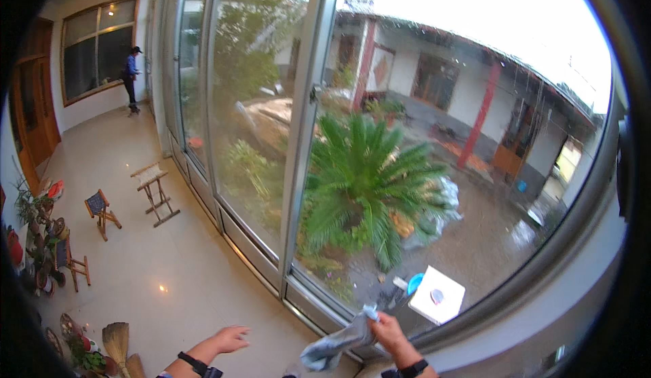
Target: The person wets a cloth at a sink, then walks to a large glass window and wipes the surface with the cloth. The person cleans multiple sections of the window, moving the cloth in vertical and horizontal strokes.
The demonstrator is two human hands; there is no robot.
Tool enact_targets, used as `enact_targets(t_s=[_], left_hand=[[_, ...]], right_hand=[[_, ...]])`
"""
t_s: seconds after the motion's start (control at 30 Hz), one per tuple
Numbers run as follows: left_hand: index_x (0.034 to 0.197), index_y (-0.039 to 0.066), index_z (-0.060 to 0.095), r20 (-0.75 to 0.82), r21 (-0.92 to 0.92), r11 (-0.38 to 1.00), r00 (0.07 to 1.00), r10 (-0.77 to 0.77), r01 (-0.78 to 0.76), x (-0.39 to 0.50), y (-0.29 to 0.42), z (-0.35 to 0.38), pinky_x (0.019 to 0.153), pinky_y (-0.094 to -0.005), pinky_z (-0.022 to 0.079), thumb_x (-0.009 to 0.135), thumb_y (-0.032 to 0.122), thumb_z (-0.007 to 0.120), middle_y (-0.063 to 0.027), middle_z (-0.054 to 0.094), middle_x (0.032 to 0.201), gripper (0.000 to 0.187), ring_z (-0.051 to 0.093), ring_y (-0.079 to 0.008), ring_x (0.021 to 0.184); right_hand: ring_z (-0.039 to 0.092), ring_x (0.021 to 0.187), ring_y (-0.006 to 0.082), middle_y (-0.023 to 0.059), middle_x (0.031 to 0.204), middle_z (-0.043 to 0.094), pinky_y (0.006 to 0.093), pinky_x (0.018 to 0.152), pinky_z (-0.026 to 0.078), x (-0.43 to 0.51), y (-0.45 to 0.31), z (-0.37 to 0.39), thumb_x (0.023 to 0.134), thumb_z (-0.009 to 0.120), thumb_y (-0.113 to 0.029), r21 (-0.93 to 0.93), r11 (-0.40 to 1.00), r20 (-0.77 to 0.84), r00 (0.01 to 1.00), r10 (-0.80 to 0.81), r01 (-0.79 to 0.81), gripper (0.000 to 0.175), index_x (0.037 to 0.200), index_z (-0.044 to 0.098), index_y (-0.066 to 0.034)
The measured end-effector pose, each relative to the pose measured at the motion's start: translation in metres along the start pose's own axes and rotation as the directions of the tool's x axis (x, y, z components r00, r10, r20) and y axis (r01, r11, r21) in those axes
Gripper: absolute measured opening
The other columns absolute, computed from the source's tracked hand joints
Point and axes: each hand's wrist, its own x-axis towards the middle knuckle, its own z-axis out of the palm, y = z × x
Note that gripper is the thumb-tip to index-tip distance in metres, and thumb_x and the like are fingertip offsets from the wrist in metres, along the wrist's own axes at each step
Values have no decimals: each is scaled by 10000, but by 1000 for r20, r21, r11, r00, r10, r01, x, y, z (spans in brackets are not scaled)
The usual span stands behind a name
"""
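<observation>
My right hand (389, 333) grips a crumpled grey-blue cloth (338, 346) at its upper end. The rest of the cloth hangs down and to the left, in front of the low panel of the glazed wall. Over the tiled floor, my left hand (231, 338) is held out with bent fingers and nothing in it. A tall sliding window pane (407, 139) in a metal frame (308, 123) rises before me. The cloth appears close to the bottom rail of this frame; whether it touches is unclear. Both wrists wear dark bands.
Folding stools (155, 192) stand on the tiled floor (168, 261). Potted plants (38, 240) line the left side, near a straw broom (117, 342). A person (131, 80) stands at the far end. Beyond the glass are a cycad (374, 184) and a white board (436, 295).
</observation>
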Motion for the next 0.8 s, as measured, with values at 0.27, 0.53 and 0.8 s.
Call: enact_targets(t_s=[0.27,0.53,0.8], left_hand=[[1143,79,661,-96,-363,602,671,735,-711,107,164,20,819,-324,534,892,122,670,-81,652,1078,255,645,-191,889],[1110,26,693,285,-510,855,920,269,-91,126,173,-26,810,-302,509,933,177,646,8,692,962,238,608,-114,920],[1254,-19,587,366,-598,797,854,370,-89,206,184,-82,910,-317,474,955,125,557,-78,651,1177,333,590,-162,1065]], right_hand=[[564,1044,135,28,1129,641,306,919,475,33,-37,101,968,544,-178,161,955,638,713,-292,247,340,1269,581,-25],[583,916,105,3,1000,669,269,802,494,86,-92,52,938,510,-53,159,921,395,832,-390,357,289,1193,639,-9],[594,722,120,69,770,667,288,672,506,98,-15,21,869,681,-177,-317,924,-258,917,-303,216,180,948,673,-16]])
